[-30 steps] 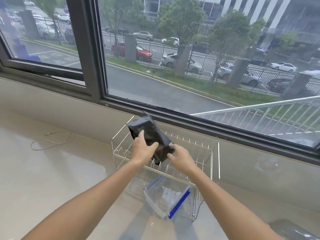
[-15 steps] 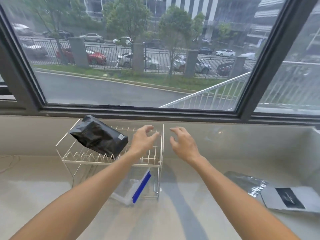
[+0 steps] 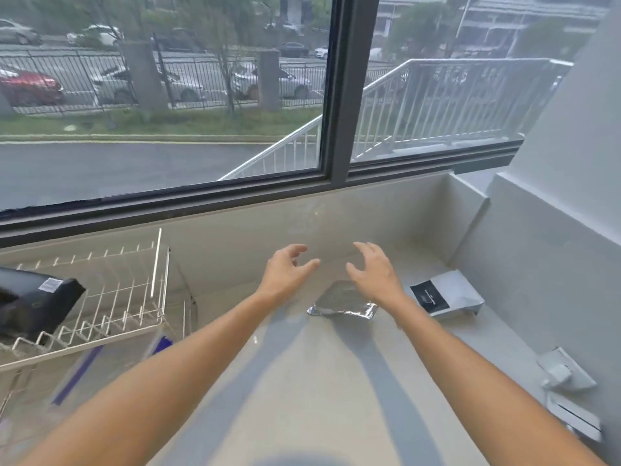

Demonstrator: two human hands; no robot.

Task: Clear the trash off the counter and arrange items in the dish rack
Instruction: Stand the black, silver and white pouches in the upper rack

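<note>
Both hands are open and empty, fingers spread and curled, held in the air above the pale stone desk (image 3: 302,391). The left hand (image 3: 285,274) hangs just left of a crumpled silver foil pouch (image 3: 342,302) that lies flat on the desk; the right hand (image 3: 374,274) is over the pouch's right edge, covering part of it, and whether it touches the foil cannot be told.

Just right of the silver pouch, apart from it, lies a white rectangular bag with a black label (image 3: 447,297), close to the grey side wall. Farther right of the pouch and nearer the camera, against that wall, sit some torn white scraps of packaging (image 3: 564,375), blurred.

Well left of the pouch stands a white wire dish rack (image 3: 134,297). A black glossy bag with a small white sticker (image 3: 33,304) lies tilted on its upper tier. Beneath that tier a clear plastic piece with a blue strip (image 3: 84,368) is dimly seen.
</note>
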